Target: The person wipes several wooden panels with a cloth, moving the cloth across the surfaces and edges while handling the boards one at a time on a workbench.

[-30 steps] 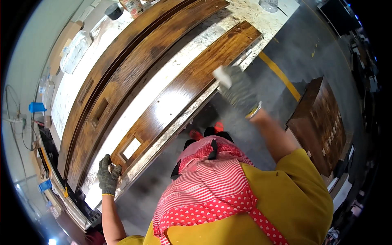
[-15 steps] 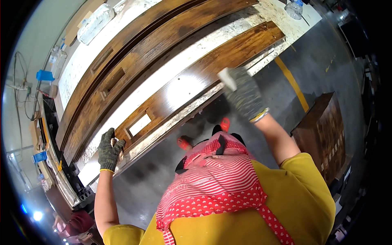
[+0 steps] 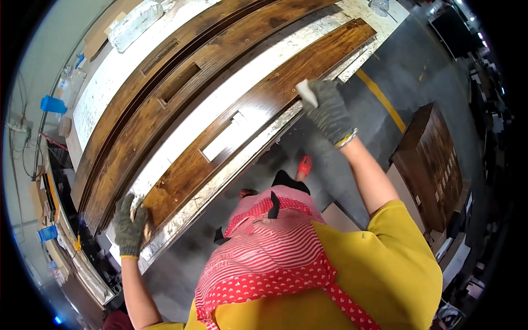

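A long, curved, dark-stained wooden board (image 3: 190, 165) with a rectangular slot lies along the near edge of the white workbench (image 3: 184, 129). At its left end my left hand (image 3: 130, 226), in a grey-green knit glove, is closed around the board's end; part of the fingers is hidden. My right hand (image 3: 329, 111), gloved alike, grips a flat white pad (image 3: 307, 93) beside the board's near edge, right of the middle. Whether the pad is cloth or foam cannot be made out. Light glares off the board between slot and right hand.
Two similar slotted boards (image 3: 220, 49) lie behind, side by side. A clear plastic-wrapped bundle (image 3: 136, 25) stands at the far left, a clear bottle (image 3: 379, 6) at the far right corner. On the floor to the right is a dark wooden piece (image 3: 432, 165). A yellow line (image 3: 381, 100) marks the floor.
My view has shifted left along the bench. More board shows between my left hand and the slot. My right hand, blurred before, is sharper and still holds the white pad.
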The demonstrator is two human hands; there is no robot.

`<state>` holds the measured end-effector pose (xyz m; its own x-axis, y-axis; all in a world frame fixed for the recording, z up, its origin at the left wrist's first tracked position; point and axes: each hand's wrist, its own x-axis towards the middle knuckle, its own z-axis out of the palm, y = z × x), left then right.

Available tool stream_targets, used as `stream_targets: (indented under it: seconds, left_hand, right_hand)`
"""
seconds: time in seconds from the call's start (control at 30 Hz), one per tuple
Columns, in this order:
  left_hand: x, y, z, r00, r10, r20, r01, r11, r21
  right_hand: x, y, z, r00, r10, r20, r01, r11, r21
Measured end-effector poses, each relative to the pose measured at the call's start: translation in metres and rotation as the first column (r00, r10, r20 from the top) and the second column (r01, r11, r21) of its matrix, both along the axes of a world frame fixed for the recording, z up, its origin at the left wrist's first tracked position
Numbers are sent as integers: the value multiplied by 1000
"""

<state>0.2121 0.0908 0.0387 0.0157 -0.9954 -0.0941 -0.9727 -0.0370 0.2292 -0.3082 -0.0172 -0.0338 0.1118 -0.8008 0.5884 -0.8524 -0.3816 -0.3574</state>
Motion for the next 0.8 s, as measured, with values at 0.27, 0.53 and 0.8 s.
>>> stream_targets:
  seconds: [0.27,0.53,0.8]
  left_hand:
    - [102,60,-53,961,213,-176,-200,975,93]
    - [99,64,-51,977,183,-107,-180,983,40]
    - [92,59,-40,979,199,-35,-194,976,103]
  right_hand:
    - [142,69,-9,972,226,63,-232,965,125]
    - [59,24,-14,995,12,104,-26,991,132]
    - [152,69,-10,927,328,180,-357,919,167]
